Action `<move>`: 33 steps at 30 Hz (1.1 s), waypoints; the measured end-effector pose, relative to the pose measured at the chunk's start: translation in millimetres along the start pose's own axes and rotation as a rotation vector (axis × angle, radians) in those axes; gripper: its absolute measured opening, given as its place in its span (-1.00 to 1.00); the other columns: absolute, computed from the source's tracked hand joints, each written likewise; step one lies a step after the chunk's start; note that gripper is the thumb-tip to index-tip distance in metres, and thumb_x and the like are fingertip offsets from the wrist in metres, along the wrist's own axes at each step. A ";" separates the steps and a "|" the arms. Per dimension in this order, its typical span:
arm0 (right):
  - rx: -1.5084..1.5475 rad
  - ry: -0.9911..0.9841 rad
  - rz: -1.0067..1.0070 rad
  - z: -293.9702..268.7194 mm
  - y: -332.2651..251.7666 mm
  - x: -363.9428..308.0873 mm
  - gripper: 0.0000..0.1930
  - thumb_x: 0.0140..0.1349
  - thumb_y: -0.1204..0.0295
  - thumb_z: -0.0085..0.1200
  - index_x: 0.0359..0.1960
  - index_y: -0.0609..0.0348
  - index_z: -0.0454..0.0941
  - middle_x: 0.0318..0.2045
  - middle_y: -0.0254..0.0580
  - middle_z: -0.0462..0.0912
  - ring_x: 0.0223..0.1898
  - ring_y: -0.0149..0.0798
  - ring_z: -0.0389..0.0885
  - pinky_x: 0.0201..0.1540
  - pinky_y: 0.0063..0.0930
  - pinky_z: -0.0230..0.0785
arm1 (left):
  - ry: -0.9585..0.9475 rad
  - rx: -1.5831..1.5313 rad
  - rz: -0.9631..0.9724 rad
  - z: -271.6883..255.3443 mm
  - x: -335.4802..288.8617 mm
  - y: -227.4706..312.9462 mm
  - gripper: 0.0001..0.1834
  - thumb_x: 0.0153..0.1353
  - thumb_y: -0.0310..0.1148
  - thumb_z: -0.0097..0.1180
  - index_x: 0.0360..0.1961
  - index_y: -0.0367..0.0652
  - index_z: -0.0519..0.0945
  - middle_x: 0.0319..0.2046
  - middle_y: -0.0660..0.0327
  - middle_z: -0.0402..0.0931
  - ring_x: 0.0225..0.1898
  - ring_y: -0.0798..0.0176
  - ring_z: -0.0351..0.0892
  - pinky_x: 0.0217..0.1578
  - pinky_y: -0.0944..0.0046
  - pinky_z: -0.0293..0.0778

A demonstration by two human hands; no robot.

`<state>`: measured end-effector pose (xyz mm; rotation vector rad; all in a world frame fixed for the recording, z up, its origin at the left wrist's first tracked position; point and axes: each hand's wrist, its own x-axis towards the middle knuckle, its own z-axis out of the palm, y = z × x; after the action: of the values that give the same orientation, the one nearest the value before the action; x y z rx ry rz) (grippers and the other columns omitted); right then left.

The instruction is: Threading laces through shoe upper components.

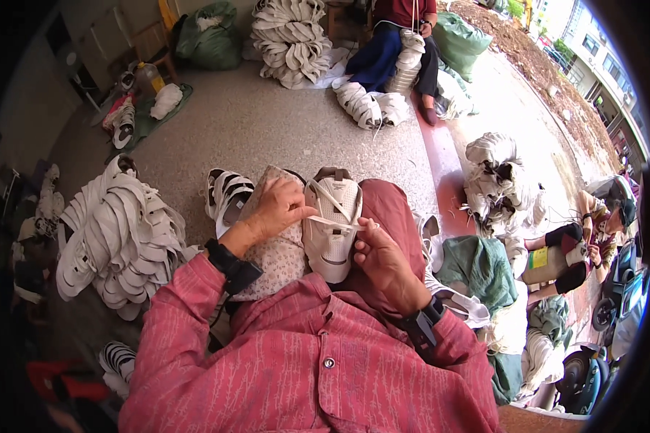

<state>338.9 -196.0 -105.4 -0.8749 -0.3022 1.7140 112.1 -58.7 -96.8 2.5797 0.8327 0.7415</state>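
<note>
A white shoe upper [336, 265] lies on my lap between my thighs, its toe end towards me. A flat white shoelace [330, 221] is stretched across it. My left hand [278, 208] is closed, pinching the lace's left part between thumb and finger, over my patterned left thigh. At the shoe's right edge, my right hand [383, 256] pinches the other part of the lace, fingers curled. Another stretch of lace runs slantwise over the upper's far part. Dark lining shows at its far end.
Stacked white shoe uppers [119, 234] rise at my left, and a tall pile [292, 43] stands far ahead. More uppers [495, 184] lie at right, beyond a green sack [477, 270]. One person [404, 14] sits ahead; another [607, 224] works at far right.
</note>
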 end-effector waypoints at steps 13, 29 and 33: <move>0.245 0.034 -0.140 -8.8 18.1 4.0 -0.78 0.28 0.26 0.09 -0.06 -0.09 0.48 -0.39 -0.53 0.52 -0.39 -0.51 0.45 -0.31 -0.54 0.32 | 0.146 0.135 0.042 -7.4 19.1 35.9 -0.71 -0.01 -0.13 0.29 -0.41 -0.06 0.52 -0.33 0.25 0.42 -0.13 0.12 0.41 0.02 0.09 0.20; 0.290 -0.091 0.101 -24.0 18.3 9.5 -0.73 0.36 0.05 -0.09 -0.32 -0.06 0.43 -0.55 -0.52 0.38 -0.55 -0.49 0.31 -0.53 -0.63 0.14 | -0.047 0.142 0.321 20.4 45.1 35.4 -0.87 0.15 -0.35 0.11 -0.31 -0.09 0.45 -0.47 0.10 0.49 -0.42 0.00 0.47 -0.23 0.12 0.32; 0.151 -0.087 0.140 -21.3 6.2 16.8 -0.81 0.39 0.21 -0.10 -0.31 -0.02 0.44 -0.54 -0.52 0.39 -0.56 -0.49 0.32 -0.52 -0.63 0.19 | -0.298 -0.758 -0.185 2.6 62.3 39.1 -0.81 0.23 -0.40 0.05 -0.14 -0.08 0.41 -0.52 0.30 0.44 -0.56 0.38 0.44 -0.53 0.39 0.35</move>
<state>347.5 -187.6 -130.5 -0.7265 -0.1701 1.8820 174.1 -51.1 -58.0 1.8430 0.5418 0.4720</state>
